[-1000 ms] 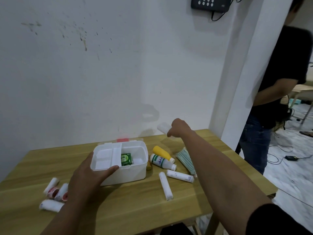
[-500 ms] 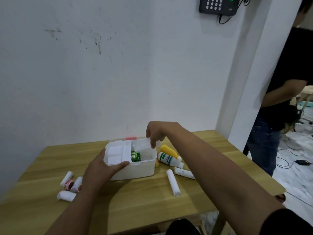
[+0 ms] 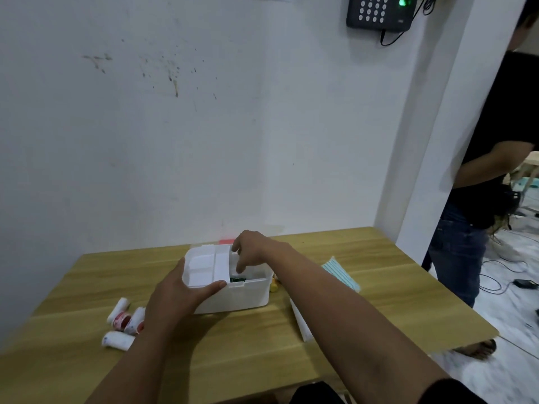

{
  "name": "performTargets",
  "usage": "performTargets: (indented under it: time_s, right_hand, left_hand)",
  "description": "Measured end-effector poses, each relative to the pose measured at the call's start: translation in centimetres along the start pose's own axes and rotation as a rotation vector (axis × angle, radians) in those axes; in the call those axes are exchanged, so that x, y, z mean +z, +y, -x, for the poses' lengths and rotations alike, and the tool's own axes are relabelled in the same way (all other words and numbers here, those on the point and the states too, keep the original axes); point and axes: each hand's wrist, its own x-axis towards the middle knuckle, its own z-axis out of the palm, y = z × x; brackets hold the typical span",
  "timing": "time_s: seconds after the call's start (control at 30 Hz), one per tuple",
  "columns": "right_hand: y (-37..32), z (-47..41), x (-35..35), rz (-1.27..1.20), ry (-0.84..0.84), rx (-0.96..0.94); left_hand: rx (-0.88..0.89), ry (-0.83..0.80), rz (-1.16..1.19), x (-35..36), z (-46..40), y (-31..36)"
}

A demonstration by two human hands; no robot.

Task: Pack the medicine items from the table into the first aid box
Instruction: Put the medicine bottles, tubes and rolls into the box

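The white first aid box [image 3: 245, 297] stands open mid-table, with a white inner tray [image 3: 204, 266] over its left half and a green packet [image 3: 237, 278] down in its right half. My left hand [image 3: 175, 298] grips the box's front left corner, thumb on the rim. My right hand [image 3: 252, 252] hovers over the open right half, fingers apart and pointing down, with nothing visible in them. Gauze rolls [image 3: 116, 341] and a red tape roll [image 3: 121, 319] lie left of the box. A white tube [image 3: 302, 326], a yellow bottle tip [image 3: 274, 287] and teal face masks [image 3: 339, 272] lie on the right, partly hidden by my arm.
The wooden table [image 3: 379, 301] backs onto a white wall. Another person in a black shirt [image 3: 495, 147] stands close to its right edge, one foot [image 3: 478, 348] by the corner. Cables [image 3: 495, 284] trail on the floor there. A keypad [image 3: 379, 11] hangs on the wall.
My right hand came back from the table's far right with a white bottle, brought it over the box and lowered its fingers inside; the bottle no longer shows. My left hand stayed on the box.
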Motion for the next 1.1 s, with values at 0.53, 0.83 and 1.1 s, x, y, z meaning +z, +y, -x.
performTargets:
  time_s: [0.53, 0.83, 1.1]
  right_hand:
    - [-2.6, 0.4, 2.6, -0.287, 0.195, -0.015]
    - [-3.2, -0.2, 3.8, -0.27, 0.195, 0.0]
    - [-1.4, 0.8, 1.3, -0.321, 0.253, -0.01]
  left_hand:
    - [-0.03, 0.01, -0.026, 0.1, -0.3, 0.0]
    - [-0.037, 0.017, -0.025, 0.1, -0.3, -0.1]
    - [-0.03, -0.009, -0.021, -0.2, -0.2, 0.2]
